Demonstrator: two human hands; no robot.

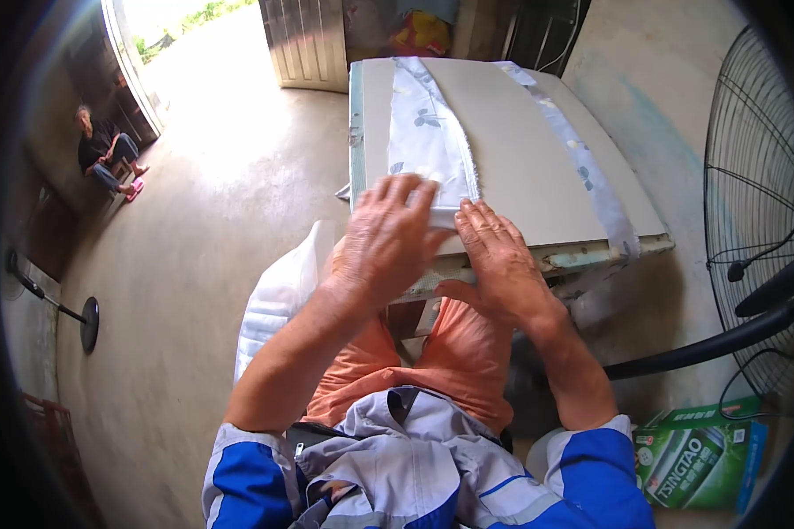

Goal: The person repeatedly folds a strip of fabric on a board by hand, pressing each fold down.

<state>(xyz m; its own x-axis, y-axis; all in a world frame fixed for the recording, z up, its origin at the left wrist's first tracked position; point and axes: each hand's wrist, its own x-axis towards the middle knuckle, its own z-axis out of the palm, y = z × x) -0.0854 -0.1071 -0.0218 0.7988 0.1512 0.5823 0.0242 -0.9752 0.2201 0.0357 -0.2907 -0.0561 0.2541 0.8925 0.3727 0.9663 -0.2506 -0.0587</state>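
A white cloth strip with grey-blue leaf prints [426, 132] runs down the pale board on top of the table [525, 150]. Its near end is turned over into a narrow fold close to the front edge. My left hand [384, 234] is over the left side of this fold, smeared by motion, with bent fingers and the thumb held apart. On the right end of the fold lie the outstretched fingers of my right hand [501, 264], its thumb pointing left below the board's edge. Farther right, a second, narrower printed strip [573, 150] hangs over the near edge.
White sheer material [282, 286] hangs beside my left leg. A large black fan [763, 212] stands close on the right, above a green Tsingtao carton [697, 463]. A seated person [104, 150] is by the bright doorway; another stand [88, 324] is at left.
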